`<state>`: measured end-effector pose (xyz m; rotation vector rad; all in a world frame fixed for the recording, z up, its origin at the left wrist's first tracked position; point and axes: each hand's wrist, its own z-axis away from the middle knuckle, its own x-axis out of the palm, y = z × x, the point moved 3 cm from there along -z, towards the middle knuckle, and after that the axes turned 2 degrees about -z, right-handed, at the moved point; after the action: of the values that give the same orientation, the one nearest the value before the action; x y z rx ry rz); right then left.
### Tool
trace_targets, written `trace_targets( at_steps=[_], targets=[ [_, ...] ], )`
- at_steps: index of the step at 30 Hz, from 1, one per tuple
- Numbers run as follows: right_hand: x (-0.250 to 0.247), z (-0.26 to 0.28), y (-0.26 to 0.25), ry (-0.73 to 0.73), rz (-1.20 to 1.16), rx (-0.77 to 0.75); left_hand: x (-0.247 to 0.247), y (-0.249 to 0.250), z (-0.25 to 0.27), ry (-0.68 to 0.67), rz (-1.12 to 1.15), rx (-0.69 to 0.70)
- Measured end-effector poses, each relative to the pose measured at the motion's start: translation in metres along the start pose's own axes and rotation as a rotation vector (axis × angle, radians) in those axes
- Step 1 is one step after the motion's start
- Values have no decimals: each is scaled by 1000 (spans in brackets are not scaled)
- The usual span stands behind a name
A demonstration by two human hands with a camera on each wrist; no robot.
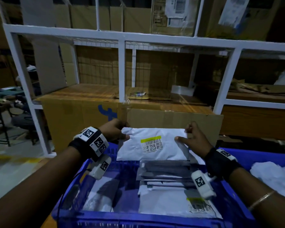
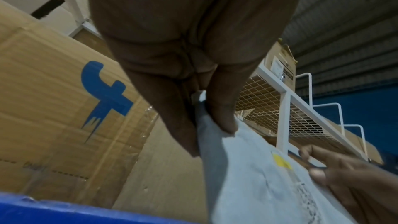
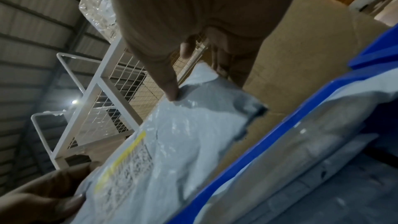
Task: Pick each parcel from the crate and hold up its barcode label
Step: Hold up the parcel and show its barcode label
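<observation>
**Parcel held over crate, label facing up**

Nearest the head camera lies the blue crate (image 1: pixel 95 218), its near rim at the bottom of view, with more parcels (image 1: pixel 168 201) stacked inside. Above its far end, a white parcel (image 1: pixel 153 143) hangs clear of the stack, pinched at its two upper corners: the left hand (image 1: pixel 113 130) holds the left corner between thumb and fingers, and the right hand (image 1: pixel 194 137) holds the right corner the same way. Both grips are closed on the parcel. The barcode label (image 1: pixel 152 143), with its yellow strip, faces the head camera and reads flat.

Judgement: the showing step is in hand. To do it well, the bag should be kept taut between the two corners so the label does not crease, and thumbs kept off the print.

Room: a cardboard box (image 1: pixel 171 119) stands just behind the parcel, the white rack (image 1: pixel 122 71) beyond; free space lies upward and toward the person.
</observation>
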<state>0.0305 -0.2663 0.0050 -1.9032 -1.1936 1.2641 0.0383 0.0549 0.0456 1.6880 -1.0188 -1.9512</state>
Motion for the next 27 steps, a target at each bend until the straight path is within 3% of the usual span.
trace_targets(
  at_steps=[3, 15, 23, 27],
  targets=[
    [4, 0, -3, -1, -45, 80, 1, 1, 3, 23, -6, 15],
    [7, 2, -5, -69, -93, 143, -7, -14, 16, 146, 201, -31],
    [13, -8, -32, -212, 342, -168, 1, 1, 19, 187, 143, 93],
    [28, -16, -52, -332, 376, -204, 7, 8, 16, 172, 119, 133]
  ],
)
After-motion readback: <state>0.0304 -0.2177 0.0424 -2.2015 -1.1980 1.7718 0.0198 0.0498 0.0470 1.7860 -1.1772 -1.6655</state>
